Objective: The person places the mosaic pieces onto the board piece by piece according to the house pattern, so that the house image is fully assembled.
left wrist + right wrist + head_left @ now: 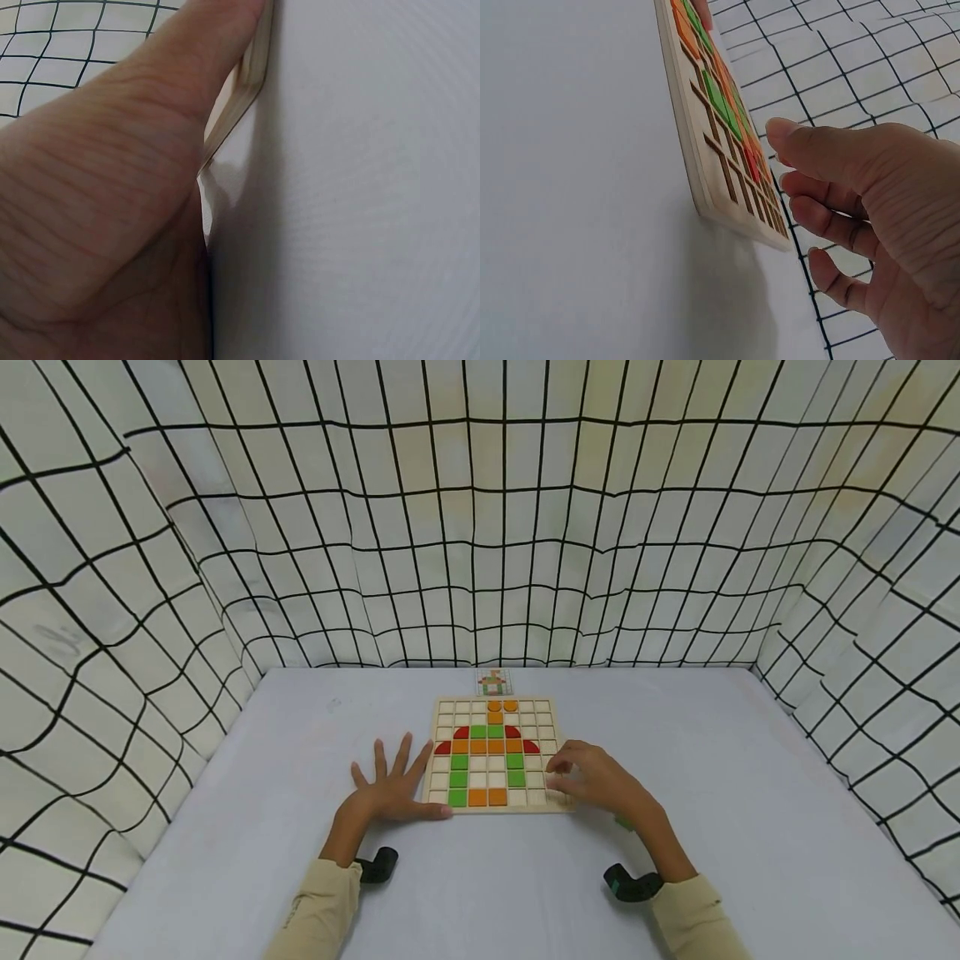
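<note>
A wooden grid board [487, 763] lies on the table, partly filled with orange, green and red pieces. My left hand [390, 789] rests at the board's left side with fingers spread, its thumb along the near left corner. In the left wrist view the palm [97, 187] covers most of the board. Over the board's right edge hovers my right hand [600, 778], its fingers loosely bent. The right wrist view shows a gap between thumb and fingers, with nothing held. Partly hidden below the right wrist is a green piece [624, 822] on the table.
A small picture card [493, 682] with a coloured pattern lies just beyond the board's far edge. The white table [300, 718] is bordered by white walls with black netting [525, 518] at the back and sides. Each wrist carries a black camera [633, 885].
</note>
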Available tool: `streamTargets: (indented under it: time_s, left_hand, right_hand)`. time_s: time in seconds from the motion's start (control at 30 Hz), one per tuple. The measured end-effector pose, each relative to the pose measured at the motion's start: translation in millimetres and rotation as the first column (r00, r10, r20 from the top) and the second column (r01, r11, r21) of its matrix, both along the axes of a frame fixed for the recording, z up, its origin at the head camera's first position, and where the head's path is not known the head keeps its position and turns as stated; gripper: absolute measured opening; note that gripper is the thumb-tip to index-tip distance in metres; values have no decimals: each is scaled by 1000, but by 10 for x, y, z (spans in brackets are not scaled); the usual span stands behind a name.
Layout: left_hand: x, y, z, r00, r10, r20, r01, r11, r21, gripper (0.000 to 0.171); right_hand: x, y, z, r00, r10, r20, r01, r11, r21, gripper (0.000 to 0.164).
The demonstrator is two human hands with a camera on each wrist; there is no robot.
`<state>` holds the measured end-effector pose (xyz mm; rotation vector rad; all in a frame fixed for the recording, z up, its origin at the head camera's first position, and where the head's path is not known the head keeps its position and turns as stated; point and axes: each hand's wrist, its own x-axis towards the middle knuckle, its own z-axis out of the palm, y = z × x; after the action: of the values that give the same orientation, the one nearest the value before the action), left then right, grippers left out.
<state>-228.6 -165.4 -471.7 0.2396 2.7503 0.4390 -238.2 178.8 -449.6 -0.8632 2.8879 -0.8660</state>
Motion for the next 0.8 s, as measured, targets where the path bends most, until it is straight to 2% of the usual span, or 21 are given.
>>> streamTargets:
  time_s: [0.27, 0.47, 0.63, 0.8]
  left_hand:
    - [53, 36, 116, 1000, 11, 0, -11, 999, 38, 123]
    - [54, 46, 89, 1000, 2, 1, -2, 1000, 29, 120]
    - [57, 46, 79, 1000, 3, -5, -3, 1000, 22, 120]
    - [63, 40, 117, 1000, 5, -11, -5, 1000, 23, 119]
  right_hand:
    - [87, 417, -64, 999, -37, -14, 36, 999, -36, 12]
    - [180, 675, -186, 998, -21, -53, 19, 999, -44, 12]
    - [254, 834, -262, 996, 0, -94, -4, 999, -36, 19]
    - [317, 933, -253, 996, -18, -88, 16, 1000, -25, 29]
